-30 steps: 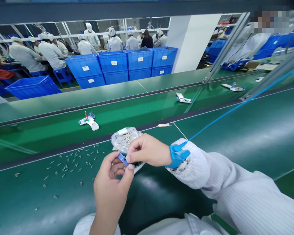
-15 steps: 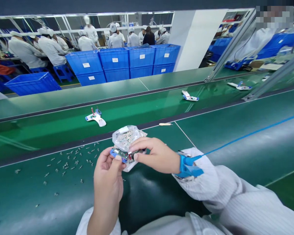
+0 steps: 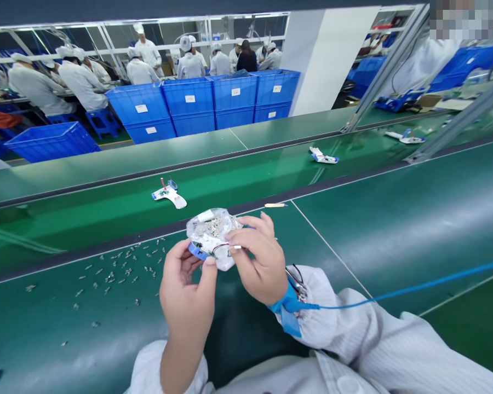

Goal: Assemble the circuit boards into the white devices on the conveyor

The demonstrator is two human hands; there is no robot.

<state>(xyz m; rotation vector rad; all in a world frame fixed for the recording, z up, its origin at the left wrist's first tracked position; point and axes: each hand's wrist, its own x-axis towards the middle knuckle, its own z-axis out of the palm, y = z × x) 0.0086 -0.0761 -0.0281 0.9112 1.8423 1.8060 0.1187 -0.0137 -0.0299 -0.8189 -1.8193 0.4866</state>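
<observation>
Head view: a casing point(image 3: 198, 251) is being pinched by the left hand point(image 3: 189, 287) from seven o'clock; the right hand point(image 3: 263, 261) is being held curled at three, pinch unclear; eleven o'clock labels point(image 3: 189, 99) unreadable.

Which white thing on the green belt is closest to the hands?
The leftmost white thing, with a red bit poking up. It lies just beyond the left hand; the others are farther right.

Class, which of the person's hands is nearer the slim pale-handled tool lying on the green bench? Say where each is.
Right. The right hand is close below the slim tool in the view; the left hand is farther off, lower and to its left.
</observation>
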